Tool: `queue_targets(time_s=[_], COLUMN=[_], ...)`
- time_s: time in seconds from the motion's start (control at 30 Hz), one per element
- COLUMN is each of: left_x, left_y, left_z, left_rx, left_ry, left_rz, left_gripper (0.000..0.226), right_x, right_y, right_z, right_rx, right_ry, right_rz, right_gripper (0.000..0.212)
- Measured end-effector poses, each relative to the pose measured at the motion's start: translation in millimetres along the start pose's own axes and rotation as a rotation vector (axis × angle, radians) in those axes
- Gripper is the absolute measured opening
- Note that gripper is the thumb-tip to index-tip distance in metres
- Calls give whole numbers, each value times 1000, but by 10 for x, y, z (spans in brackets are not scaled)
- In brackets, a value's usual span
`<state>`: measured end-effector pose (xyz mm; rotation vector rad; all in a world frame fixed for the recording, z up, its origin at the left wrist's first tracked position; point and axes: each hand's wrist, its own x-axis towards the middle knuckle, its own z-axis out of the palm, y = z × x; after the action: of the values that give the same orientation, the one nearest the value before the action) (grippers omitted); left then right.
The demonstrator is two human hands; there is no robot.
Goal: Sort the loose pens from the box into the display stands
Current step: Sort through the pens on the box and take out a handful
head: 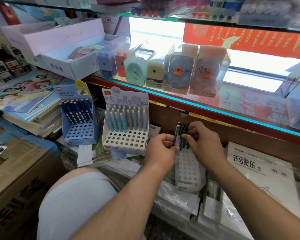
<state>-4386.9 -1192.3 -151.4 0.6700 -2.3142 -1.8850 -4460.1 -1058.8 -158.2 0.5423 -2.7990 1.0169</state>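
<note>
Beneath glass shelf [206, 110]: left hand [160, 148] pinches one dark pen [176, 134], right hand [205, 142] grips bundle of dark pens [185, 135] over white perforated stand [189, 164].

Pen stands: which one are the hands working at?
The plain white stand on the right, holding dark pens, beneath the left hand and right hand. The blue stand and the pastel-pen stand sit untouched to its left.

Head-worn wide-angle view, forward and down, near left hand [160, 148], right hand [204, 142]
</note>
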Motion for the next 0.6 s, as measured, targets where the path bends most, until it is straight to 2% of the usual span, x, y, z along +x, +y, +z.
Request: queue_targets(time_s=[0.07,0.17,0.27,0.37,0.5,0.6], left_x=[2,4,11,9,-38,-45], left_y=[-7,-9,-12,-12,8,-5], left_z=[1,2,11,37,77,84], left_rx=[-9,-1,7,33,92,104], left_ry=[-2,-11,-29,-77,-137,-106], left_rz=[-7,-2,13,52,160,167], left_gripper=[20,22,20,21,26,27], right_x=[1,15,-25,-66,-105,-82], right_y=[13,20,-31,-126,-170,-119], right_z=[20,-2,-120,-241,-302,-365], right_rx=[-117,-172,51,325,327,371], right_ry=[-50,-31,81,83,27,107], right_rz=[-48,-102,-111,-93,-119,-86], right_gripper=[17,22,18,16,16,13])
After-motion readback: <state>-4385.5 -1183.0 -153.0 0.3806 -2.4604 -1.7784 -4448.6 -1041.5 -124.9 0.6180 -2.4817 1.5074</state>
